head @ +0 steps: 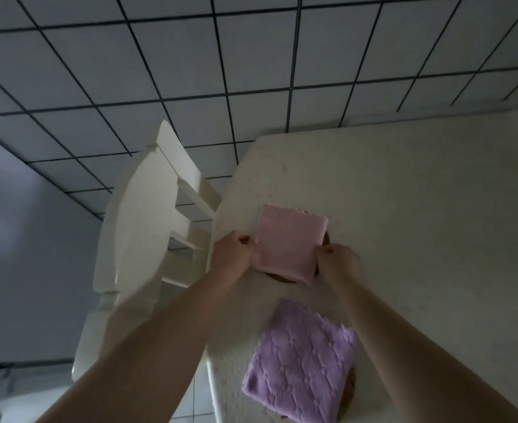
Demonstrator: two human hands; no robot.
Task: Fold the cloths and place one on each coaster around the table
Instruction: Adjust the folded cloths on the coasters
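Observation:
A folded pink cloth [291, 239] lies on a brown round coaster [325, 239] near the white table's left edge; only slivers of the coaster show around it. My left hand [235, 253] pinches the cloth's left near corner. My right hand [338, 261] pinches its right near corner. Closer to me, a folded purple textured cloth [300, 361] covers a second brown coaster [351, 381], of which just the right rim shows.
The white table [404, 209] stretches right and away. A white wooden chair [148, 227] stands tucked against the table's left edge. Beyond lies a white tiled floor [160, 71] with dark grout lines.

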